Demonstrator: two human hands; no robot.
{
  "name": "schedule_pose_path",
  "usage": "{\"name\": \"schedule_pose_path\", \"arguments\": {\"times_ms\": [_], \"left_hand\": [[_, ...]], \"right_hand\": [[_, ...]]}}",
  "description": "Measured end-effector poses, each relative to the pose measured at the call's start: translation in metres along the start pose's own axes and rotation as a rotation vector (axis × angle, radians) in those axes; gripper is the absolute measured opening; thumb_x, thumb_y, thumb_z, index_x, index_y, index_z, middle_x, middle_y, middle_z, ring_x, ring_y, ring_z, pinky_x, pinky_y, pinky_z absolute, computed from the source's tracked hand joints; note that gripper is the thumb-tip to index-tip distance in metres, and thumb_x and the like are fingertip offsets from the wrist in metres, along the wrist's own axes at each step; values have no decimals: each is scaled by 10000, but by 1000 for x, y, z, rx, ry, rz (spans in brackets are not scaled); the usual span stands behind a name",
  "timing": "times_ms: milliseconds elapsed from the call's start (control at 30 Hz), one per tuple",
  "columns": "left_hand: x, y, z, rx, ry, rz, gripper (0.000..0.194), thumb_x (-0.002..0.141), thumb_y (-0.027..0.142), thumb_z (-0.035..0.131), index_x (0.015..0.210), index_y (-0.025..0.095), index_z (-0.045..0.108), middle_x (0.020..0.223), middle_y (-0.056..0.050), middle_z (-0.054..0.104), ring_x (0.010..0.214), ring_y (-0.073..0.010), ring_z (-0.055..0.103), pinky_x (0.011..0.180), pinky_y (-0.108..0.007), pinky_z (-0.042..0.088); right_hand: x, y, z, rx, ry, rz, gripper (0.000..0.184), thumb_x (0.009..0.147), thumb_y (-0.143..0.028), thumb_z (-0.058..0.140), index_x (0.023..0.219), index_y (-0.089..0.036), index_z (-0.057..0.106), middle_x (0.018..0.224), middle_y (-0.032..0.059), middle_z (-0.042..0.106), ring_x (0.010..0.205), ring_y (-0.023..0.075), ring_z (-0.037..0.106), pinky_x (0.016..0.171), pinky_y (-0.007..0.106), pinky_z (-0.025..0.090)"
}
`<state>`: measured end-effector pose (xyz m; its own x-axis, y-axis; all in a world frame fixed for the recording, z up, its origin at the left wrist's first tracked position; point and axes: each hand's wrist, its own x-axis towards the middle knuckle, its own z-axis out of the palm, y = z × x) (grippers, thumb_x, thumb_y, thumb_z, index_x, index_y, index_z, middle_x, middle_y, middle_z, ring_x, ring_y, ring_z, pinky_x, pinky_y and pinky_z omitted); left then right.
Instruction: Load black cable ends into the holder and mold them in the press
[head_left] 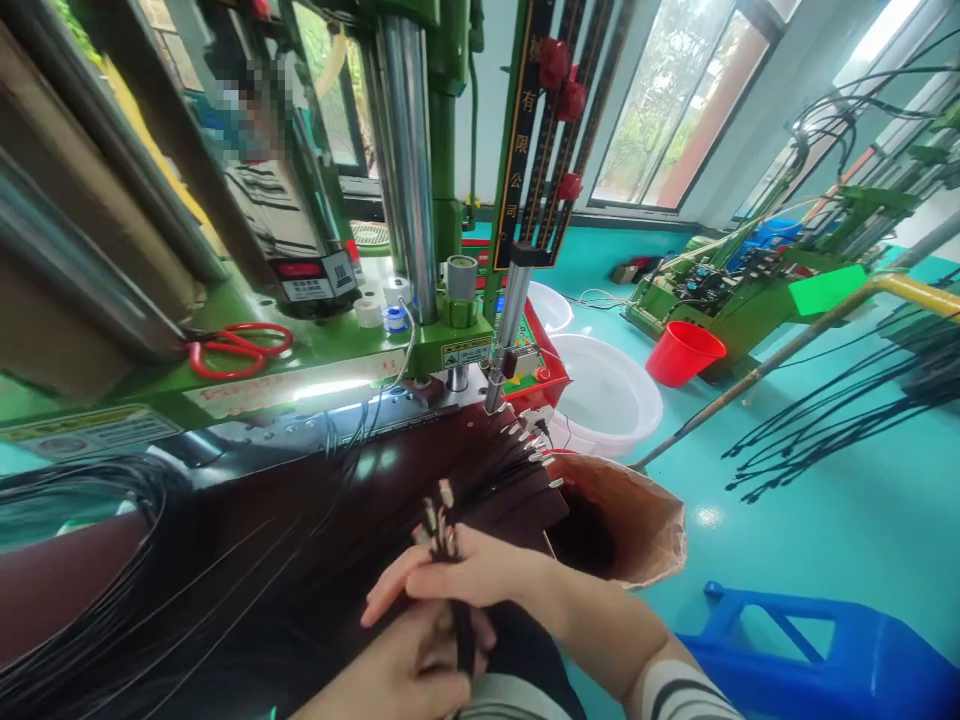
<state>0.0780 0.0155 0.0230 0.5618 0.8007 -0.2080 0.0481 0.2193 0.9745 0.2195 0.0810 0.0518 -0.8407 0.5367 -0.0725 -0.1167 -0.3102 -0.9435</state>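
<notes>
A bundle of black cables (442,530) with pale metal plugs at its upper end stands between my hands, low in the middle of the head view. My right hand (480,570) closes round it just beneath the plugs, thumb across the front. Lower down, my left hand (397,665) has its fingers curled round the same bundle, partly covered by the right hand. On the dark brown tabletop (405,450) beyond, more black cables (529,455) lie with their plugs lined up at the right edge.
The green machine (315,365) stands behind the tabletop, with red-handled scissors (240,350) and tape rolls (394,318) on it. Loose cable coils (142,485) lie left. To the right are a paper-lined container (664,530), white tub (637,410), red bucket (684,355) and blue stool (877,650).
</notes>
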Motion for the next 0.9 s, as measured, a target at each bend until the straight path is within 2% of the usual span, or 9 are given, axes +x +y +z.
{"name": "schedule_pose_path", "arguments": {"times_ms": [100, 167, 200, 267, 333, 400, 500, 700, 900], "left_hand": [[16, 4, 14, -448, 226, 16, 316, 739, 495, 533, 793, 185, 513, 538, 10, 497, 493, -117, 488, 492, -249, 415], [23, 7, 21, -711, 339, 10, 304, 762, 495, 518, 779, 196, 466, 411, 84, 344, 345, -60, 302, 366, -193, 298], [25, 8, 23, -750, 348, -2, 295, 770, 487, 518, 776, 199, 454, 381, 107, 288, 314, -45, 220, 334, -177, 239], [27, 9, 26, -705, 322, -25, 283, 784, 468, 512, 774, 191, 456, 356, 116, 283, 290, -37, 189, 318, -173, 212], [28, 9, 26, -589, 323, -20, 279, 803, 453, 492, 794, 175, 474, 364, 99, 354, 288, -42, 259, 335, -181, 250], [29, 9, 23, -491, 409, 28, 267, 819, 428, 479, 815, 160, 487, 429, 66, 463, 321, -47, 354, 376, -190, 301], [35, 11, 19, -465, 525, 85, 253, 822, 398, 484, 843, 147, 500, 534, 40, 538, 374, -50, 427, 421, -200, 338], [48, 15, 16, -589, 488, 70, 254, 776, 389, 542, 811, 139, 510, 593, 16, 552, 433, -83, 474, 399, -222, 381], [54, 14, 10, -588, 444, 0, 290, 758, 404, 551, 836, 125, 527, 513, 54, 474, 339, -41, 356, 325, -181, 268]], "right_hand": [[8, 6, -2, -43, 95, 72, 360, 764, -398, 583, 1047, -178, 620, 874, 27, 637, 763, 136, 606, 673, 239, 484], [17, 1, -10, 84, 152, -38, 420, 728, -358, 641, 1114, -208, 570, 964, 37, 639, 891, 149, 601, 821, 292, 452], [21, -5, -14, 147, 162, -109, 474, 712, -354, 662, 1151, -225, 537, 1027, 48, 628, 951, 160, 588, 876, 325, 424], [31, -21, -23, 193, 161, -217, 514, 730, -375, 644, 1202, -247, 488, 1138, 70, 586, 1021, 181, 566, 929, 373, 384], [38, -39, -31, 89, 135, -228, 436, 791, -385, 572, 1190, -222, 510, 1171, 89, 570, 1044, 188, 555, 954, 389, 360], [42, -53, -36, -125, 67, -127, 371, 829, -367, 523, 1137, -164, 560, 1126, 112, 595, 1032, 189, 561, 954, 382, 361], [43, -60, -37, -377, -20, 23, 406, 844, -381, 492, 1146, -116, 551, 1101, 140, 604, 999, 189, 574, 896, 353, 408], [40, -52, -38, -420, -137, 124, 520, 857, -456, 435, 1280, -155, 407, 1166, 151, 563, 1033, 199, 562, 697, 256, 471], [45, -66, -52, -621, -72, 36, 427, 891, -415, 362, 1099, -114, 582, 1141, 112, 599, 1067, 176, 544, 925, 312, 397]]}}
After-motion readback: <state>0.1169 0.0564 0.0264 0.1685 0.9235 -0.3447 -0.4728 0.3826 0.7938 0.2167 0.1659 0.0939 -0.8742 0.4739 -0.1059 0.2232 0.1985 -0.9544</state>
